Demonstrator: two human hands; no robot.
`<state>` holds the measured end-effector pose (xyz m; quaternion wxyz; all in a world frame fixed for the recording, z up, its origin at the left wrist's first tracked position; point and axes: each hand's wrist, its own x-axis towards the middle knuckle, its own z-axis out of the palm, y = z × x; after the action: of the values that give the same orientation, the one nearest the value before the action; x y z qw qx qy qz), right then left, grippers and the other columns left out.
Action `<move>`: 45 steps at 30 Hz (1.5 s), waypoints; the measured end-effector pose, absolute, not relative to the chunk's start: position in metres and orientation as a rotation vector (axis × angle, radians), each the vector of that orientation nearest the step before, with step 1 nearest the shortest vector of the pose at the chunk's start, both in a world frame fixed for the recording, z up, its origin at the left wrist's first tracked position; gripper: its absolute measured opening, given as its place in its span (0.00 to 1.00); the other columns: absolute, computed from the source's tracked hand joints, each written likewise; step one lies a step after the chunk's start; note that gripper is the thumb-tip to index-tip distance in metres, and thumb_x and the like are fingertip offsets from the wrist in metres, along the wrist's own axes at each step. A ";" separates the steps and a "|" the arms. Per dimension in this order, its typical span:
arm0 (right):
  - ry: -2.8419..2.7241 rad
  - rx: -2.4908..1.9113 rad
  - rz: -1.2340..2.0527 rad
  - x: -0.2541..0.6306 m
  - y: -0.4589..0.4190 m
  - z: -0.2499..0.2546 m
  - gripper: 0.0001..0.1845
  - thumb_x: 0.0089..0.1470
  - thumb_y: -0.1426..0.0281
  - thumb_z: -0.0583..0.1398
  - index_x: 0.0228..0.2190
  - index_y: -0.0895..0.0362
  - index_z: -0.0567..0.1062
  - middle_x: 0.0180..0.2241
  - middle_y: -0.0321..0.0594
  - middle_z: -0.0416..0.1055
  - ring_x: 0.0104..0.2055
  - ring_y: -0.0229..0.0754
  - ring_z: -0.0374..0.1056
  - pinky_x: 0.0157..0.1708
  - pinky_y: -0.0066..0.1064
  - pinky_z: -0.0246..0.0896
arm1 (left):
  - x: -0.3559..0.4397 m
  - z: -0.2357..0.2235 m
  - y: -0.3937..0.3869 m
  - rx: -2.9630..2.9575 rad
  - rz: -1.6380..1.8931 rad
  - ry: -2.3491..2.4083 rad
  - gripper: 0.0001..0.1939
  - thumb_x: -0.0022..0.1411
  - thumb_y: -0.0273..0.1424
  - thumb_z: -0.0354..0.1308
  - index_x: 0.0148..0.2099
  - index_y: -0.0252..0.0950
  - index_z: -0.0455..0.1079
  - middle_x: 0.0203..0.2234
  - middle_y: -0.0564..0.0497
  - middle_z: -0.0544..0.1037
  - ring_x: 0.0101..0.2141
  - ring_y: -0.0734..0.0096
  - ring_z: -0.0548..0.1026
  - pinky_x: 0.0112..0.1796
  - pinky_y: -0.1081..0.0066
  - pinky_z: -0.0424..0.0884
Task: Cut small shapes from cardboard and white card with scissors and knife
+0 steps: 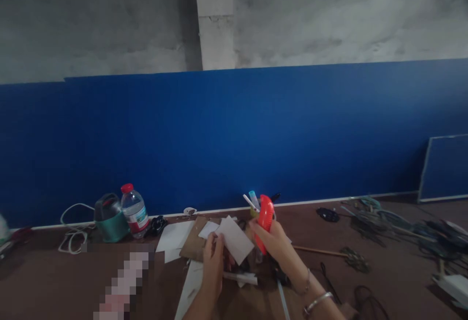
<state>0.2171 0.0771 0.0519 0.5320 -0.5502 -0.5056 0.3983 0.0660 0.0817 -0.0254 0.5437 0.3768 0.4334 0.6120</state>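
Observation:
My left hand (212,266) pinches a white sheet of paper (235,238) by its lower left edge, holding it tilted above the brown table (395,276). My right hand (280,247), with bracelets on the wrist, is closed round a red plastic tool (265,217) that stands upright next to the paper's right edge. Under both hands lie a piece of brown cardboard (193,244), more white paper sheets (175,237) and a white strip (190,288).
A water bottle with a red cap (134,211) and a green container (109,222) stand at the back left beside a white cable (73,239). Pens stand in a cup (254,200). Tangled cords and tools (387,222) cover the right. A blue panel (234,135) backs the table.

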 end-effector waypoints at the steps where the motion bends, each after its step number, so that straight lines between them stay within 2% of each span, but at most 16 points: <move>1: -1.166 -1.268 0.997 0.215 0.076 0.053 0.10 0.46 0.62 0.60 0.20 0.55 0.70 0.13 0.31 0.61 0.16 0.36 0.57 0.18 0.27 0.51 | 0.066 -0.024 0.081 0.896 1.461 1.014 0.21 0.53 0.51 0.56 0.33 0.39 0.60 0.10 0.62 0.65 0.11 0.78 0.62 0.13 0.80 0.54; 6: -0.967 -1.123 1.192 0.210 0.075 0.052 0.10 0.44 0.62 0.61 0.29 0.54 0.73 0.22 0.34 0.68 0.23 0.38 0.63 0.21 0.27 0.57 | 0.066 -0.022 0.080 0.940 1.490 0.961 0.21 0.52 0.47 0.60 0.40 0.37 0.63 0.13 0.60 0.68 0.14 0.78 0.65 0.16 0.79 0.59; 9: -0.929 -1.132 1.207 0.210 0.072 0.055 0.12 0.47 0.59 0.58 0.26 0.54 0.72 0.22 0.36 0.68 0.23 0.39 0.64 0.21 0.27 0.58 | 0.066 -0.023 0.081 0.921 1.492 0.967 0.22 0.51 0.45 0.61 0.43 0.36 0.64 0.16 0.59 0.70 0.15 0.78 0.65 0.16 0.80 0.57; 11: -0.939 -1.164 1.151 0.209 0.070 0.060 0.14 0.49 0.57 0.56 0.24 0.54 0.71 0.20 0.34 0.67 0.21 0.38 0.62 0.20 0.28 0.56 | 0.065 -0.025 0.081 0.906 1.489 0.984 0.23 0.51 0.45 0.61 0.44 0.37 0.65 0.22 0.55 0.74 0.19 0.76 0.69 0.18 0.79 0.60; 14: -0.895 -1.173 1.091 0.205 0.067 0.064 0.15 0.49 0.55 0.57 0.25 0.54 0.71 0.15 0.30 0.62 0.16 0.36 0.56 0.17 0.27 0.50 | 0.065 -0.026 0.081 0.939 1.510 1.034 0.23 0.52 0.45 0.60 0.45 0.37 0.67 0.34 0.48 0.78 0.32 0.67 0.75 0.29 0.74 0.69; 18: -0.897 -1.153 1.064 0.199 0.071 0.059 0.16 0.45 0.55 0.60 0.20 0.55 0.68 0.12 0.28 0.59 0.16 0.34 0.54 0.17 0.26 0.48 | 0.063 -0.028 0.081 1.056 1.618 1.132 0.20 0.55 0.44 0.57 0.45 0.36 0.69 0.40 0.45 0.77 0.43 0.60 0.73 0.42 0.68 0.68; 21: -0.948 -1.138 1.087 0.197 0.074 0.052 0.13 0.40 0.61 0.64 0.22 0.56 0.69 0.16 0.30 0.64 0.18 0.34 0.56 0.18 0.26 0.50 | 0.063 -0.029 0.082 1.081 1.595 1.172 0.20 0.58 0.45 0.54 0.48 0.37 0.67 0.40 0.45 0.76 0.41 0.60 0.73 0.39 0.68 0.70; 24: -1.033 -1.053 1.085 0.194 0.074 0.049 0.10 0.41 0.65 0.63 0.26 0.56 0.69 0.20 0.32 0.66 0.22 0.36 0.60 0.23 0.26 0.55 | 0.064 -0.028 0.082 1.125 1.563 1.197 0.22 0.59 0.46 0.51 0.49 0.37 0.66 0.36 0.46 0.76 0.36 0.61 0.74 0.34 0.67 0.71; 29: -1.225 -0.992 0.897 0.188 0.072 0.047 0.08 0.42 0.68 0.62 0.28 0.55 0.68 0.26 0.33 0.66 0.30 0.39 0.63 0.33 0.29 0.60 | 0.065 -0.023 0.080 1.264 1.636 1.146 0.20 0.59 0.45 0.52 0.47 0.37 0.69 0.41 0.44 0.75 0.44 0.58 0.71 0.46 0.63 0.66; 35: -1.323 -1.067 0.799 0.189 0.072 0.042 0.07 0.41 0.70 0.61 0.25 0.53 0.66 0.23 0.30 0.60 0.26 0.37 0.58 0.28 0.28 0.57 | 0.064 -0.020 0.079 1.261 1.613 1.162 0.22 0.59 0.46 0.51 0.47 0.36 0.69 0.41 0.42 0.76 0.44 0.57 0.72 0.45 0.63 0.67; 39: -1.390 -1.119 0.766 0.191 0.068 0.048 0.06 0.43 0.71 0.60 0.27 0.54 0.68 0.25 0.32 0.63 0.29 0.38 0.59 0.32 0.28 0.58 | 0.063 -0.021 0.079 1.288 1.618 1.179 0.21 0.61 0.45 0.50 0.47 0.36 0.69 0.42 0.42 0.76 0.45 0.58 0.71 0.47 0.63 0.65; 45: -1.389 -1.127 0.841 0.195 0.066 0.051 0.07 0.43 0.69 0.59 0.30 0.54 0.71 0.26 0.33 0.67 0.30 0.39 0.62 0.32 0.28 0.59 | 0.062 -0.021 0.078 1.332 1.566 1.164 0.18 0.58 0.45 0.54 0.41 0.36 0.70 0.35 0.45 0.77 0.37 0.59 0.73 0.39 0.66 0.68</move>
<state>0.1954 0.0659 0.0511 0.5500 -0.4760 -0.5870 0.3554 0.0623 0.0782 -0.0213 0.3797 0.5216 0.4557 0.6133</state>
